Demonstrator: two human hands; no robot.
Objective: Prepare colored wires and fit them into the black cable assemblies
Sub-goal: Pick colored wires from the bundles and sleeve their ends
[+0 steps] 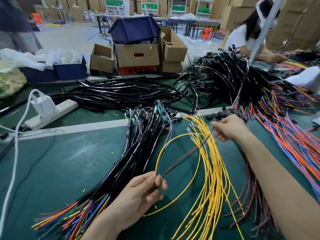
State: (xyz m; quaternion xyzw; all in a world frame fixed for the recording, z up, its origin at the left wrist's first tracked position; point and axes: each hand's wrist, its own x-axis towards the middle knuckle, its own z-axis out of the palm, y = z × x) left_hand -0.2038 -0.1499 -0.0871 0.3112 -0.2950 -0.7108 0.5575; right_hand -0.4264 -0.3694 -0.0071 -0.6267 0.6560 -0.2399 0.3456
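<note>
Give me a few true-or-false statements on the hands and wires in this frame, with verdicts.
1. The left hand pinches the ends of several colored wires. True.
2. The loose wires lying between the two hands are green. False: they are yellow wires.
3. The right hand lies flat, holding nothing. False: it pinches a dark red wire that runs back to the left hand.
4. A white charger sits in the power strip. True.

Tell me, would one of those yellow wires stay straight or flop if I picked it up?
Probably floppy: the yellow wires lie in loose curves on the green mat. Somewhat springy too: the one the left hand pinches arches in a loop. Likely light, since fingertips alone hold it.
</note>
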